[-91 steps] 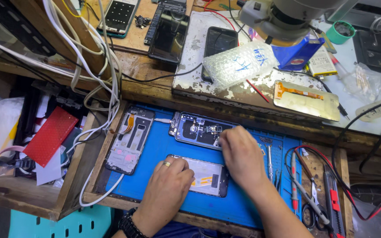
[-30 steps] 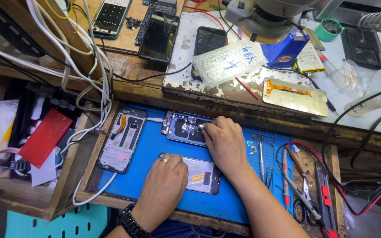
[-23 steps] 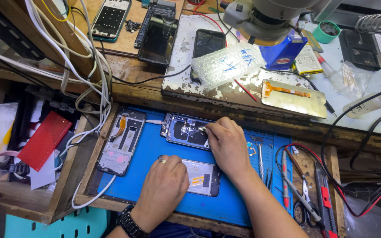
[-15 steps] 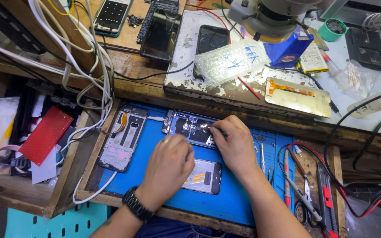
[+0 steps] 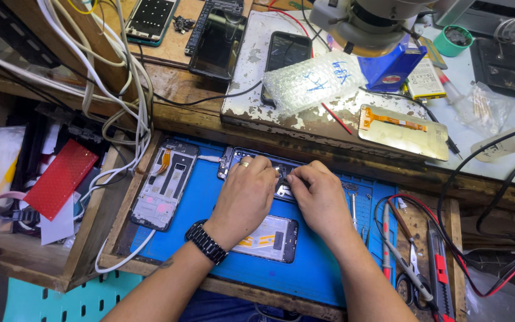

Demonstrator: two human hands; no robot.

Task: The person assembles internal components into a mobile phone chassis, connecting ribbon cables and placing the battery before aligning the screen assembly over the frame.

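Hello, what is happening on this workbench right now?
A person is working on an opened phone that lies on a blue mat. The left hand and the right hand meet over its middle, fingertips pinching at a small part inside; what exactly they hold is hidden. A second phone, face down, lies under the left wrist, and a bare phone frame rests at the mat's left edge. Hand tools lie to the right.

The person is wearing a black link-band wristwatch (image 5: 205, 241) below the left hand (image 5: 242, 200), a ring (image 5: 243, 164) near its fingers (image 5: 267, 169), and showing bare, sleeveless forearms.
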